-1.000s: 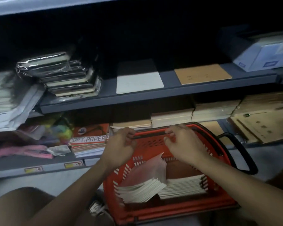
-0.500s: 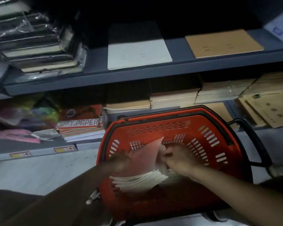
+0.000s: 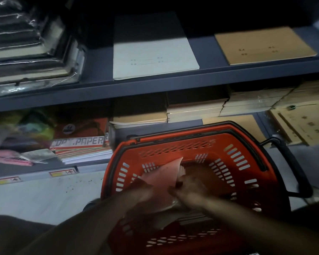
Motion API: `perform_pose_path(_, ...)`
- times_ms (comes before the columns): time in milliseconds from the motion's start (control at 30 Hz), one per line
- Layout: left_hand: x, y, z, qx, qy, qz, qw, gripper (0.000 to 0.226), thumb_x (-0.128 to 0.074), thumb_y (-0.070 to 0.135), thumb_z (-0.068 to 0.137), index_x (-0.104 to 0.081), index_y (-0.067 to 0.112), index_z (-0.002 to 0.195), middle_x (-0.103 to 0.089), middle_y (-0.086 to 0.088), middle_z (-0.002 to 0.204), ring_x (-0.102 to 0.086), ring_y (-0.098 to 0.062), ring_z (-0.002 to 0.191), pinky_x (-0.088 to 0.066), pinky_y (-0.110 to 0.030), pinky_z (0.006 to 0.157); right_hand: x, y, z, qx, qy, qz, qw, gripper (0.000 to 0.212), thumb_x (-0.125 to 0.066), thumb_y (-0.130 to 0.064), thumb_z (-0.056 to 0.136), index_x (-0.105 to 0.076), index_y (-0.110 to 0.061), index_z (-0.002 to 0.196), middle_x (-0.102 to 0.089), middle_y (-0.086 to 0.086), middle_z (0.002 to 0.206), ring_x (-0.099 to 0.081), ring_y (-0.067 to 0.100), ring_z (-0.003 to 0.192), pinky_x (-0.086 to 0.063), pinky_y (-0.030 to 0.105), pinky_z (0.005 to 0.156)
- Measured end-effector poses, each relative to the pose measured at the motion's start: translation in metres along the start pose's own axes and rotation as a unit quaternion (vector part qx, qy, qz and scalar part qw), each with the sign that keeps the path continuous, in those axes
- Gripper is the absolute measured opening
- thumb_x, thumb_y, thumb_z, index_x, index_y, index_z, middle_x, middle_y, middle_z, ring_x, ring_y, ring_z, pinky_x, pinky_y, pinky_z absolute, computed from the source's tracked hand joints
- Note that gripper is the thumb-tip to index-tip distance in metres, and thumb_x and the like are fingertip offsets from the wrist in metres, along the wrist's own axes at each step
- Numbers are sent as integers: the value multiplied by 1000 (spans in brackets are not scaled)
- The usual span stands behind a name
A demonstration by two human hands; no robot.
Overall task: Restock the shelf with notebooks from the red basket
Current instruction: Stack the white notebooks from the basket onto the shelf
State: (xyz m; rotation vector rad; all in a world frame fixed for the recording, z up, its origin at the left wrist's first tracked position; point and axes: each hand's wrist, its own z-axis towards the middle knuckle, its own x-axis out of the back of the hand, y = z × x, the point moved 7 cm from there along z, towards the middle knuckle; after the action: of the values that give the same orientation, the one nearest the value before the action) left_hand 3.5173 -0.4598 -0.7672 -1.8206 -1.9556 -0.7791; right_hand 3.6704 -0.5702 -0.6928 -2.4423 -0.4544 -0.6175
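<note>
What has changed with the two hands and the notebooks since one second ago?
Both hands left the far rim of the red basket and went down inside it. The left hand and the right hand now hold the stack of notebooks from either side, its pink cover tilted up. The stack remains in the basket, and the white notebook and brown notebook lie on the shelf as before.

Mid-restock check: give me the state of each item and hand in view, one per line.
Red plastic basket: on the floor, still loaded.
Pink-covered notebook stack: in the basket, tilted up.
Left hand: in the basket, at the stack; grip unclear.
Right hand: likewise.
Cream notebook: flat on upper shelf.
Tan notebook: likewise.
</note>
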Motion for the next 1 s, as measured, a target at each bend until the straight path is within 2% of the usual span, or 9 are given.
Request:
perform_pose_path(133, 6, -8, 3, 31, 26, -29, 999, 45, -55, 28, 100, -56, 3, 137, -60, -16, 136, -59, -31, 125, -47, -36, 101, 2, 3, 0, -27, 6, 4, 1000, 35, -71, -42, 87, -76, -19, 113, -77, -1, 112, -72, 16, 105, -49, 20, 75)
perform_pose_path(333, 18, -14, -9, 60, -5, -143, 988, 31, -52, 32, 100, -60, 14, 123, -66, -8, 114, -65, -25, 104, -54, -38, 97, 16, 9, -7, -62, 32, 89, 994, 19, -62, -18, 89, -70, -7, 103, -70, 7, 100, -69, 18, 84, -59, 29, 68)
perform_pose_path(433, 7, -30, 12, 47, -73, -216, 973, 52, -58, 37, 80, -60, 19, 128, -70, -7, 114, -68, -27, 105, -56, -44, 96, 16, 11, -20, -80, 21, 197, 977, 10, -54, -8, 94, -64, -8, 95, -64, 7, 97, -73, 24, 79, -65, 42, 74)
perform_pose_path(500, -3, -45, 17, 54, -85, -254, 962, 52, -62, 34, 73, -65, 17, 122, -73, -9, 110, -71, -30, 101, -58, -47, 93, 14, 11, -32, -88, 6, 248, 965, 13, -51, -6, 100, -61, -9, 108, -59, 5, 108, -67, 19, 72, -65, 39, 70)
perform_pose_path(600, 1, -39, -18, 56, -78, -298, 950, 37, -67, 27, 85, -66, 11, 118, -72, -12, 109, -69, -33, 102, -58, -49, 93, 10, 15, -44, -87, -3, 283, 955, 31, -48, -7, 102, -56, -5, 132, -52, 11, 140, -70, 20, 69, -65, 38, 61)
perform_pose_path(700, 4, -37, -41, 51, -54, -328, 942, 33, -71, 16, 88, -67, 9, 120, -72, -14, 108, -68, -35, 101, -58, -51, 92, 9, 15, -59, -55, -10, 326, 944, 28, -46, -1, 100, -67, -18, 109, -68, 1, 109, -70, 17, 80, -66, 40, 66)
perform_pose_path(800, 11, -29, -58, 25, -23, -291, 956, 42, -68, 9, 93, -59, 5, 134, -66, -12, 118, -62, -32, 111, -54, -41, 93, 5, 21, -73, -50, -12, 353, 934, 28, -45, -2, 101, -66, -19, 105, -69, 1, 100, -72, 22, 84, -66, 45, 74)
perform_pose_path(867, 18, -22, -69, 12, 0, -174, 985, 54, -62, 19, 100, -44, 3, 148, -54, -12, 140, -52, -30, 129, -45, -30, 98, 5, 27, -81, -54, -5, 354, 933, 25, -45, -4, 101, -67, -16, 105, -73, 3, 94, -73, 25, 77, -66, 44, 74)
perform_pose_path(1000, 38, -12, -98, -27, 43, -89, 995, 75, -58, 35, 102, -20, 5, 159, -23, -10, 165, -29, -26, 150, -28, -27, 118, 6, 33, -100, -38, -5, 351, 936, 20, -47, -11, 104, -66, -13, 103, -76, 9, 84, -70, 24, 58, -61, 32, 57)
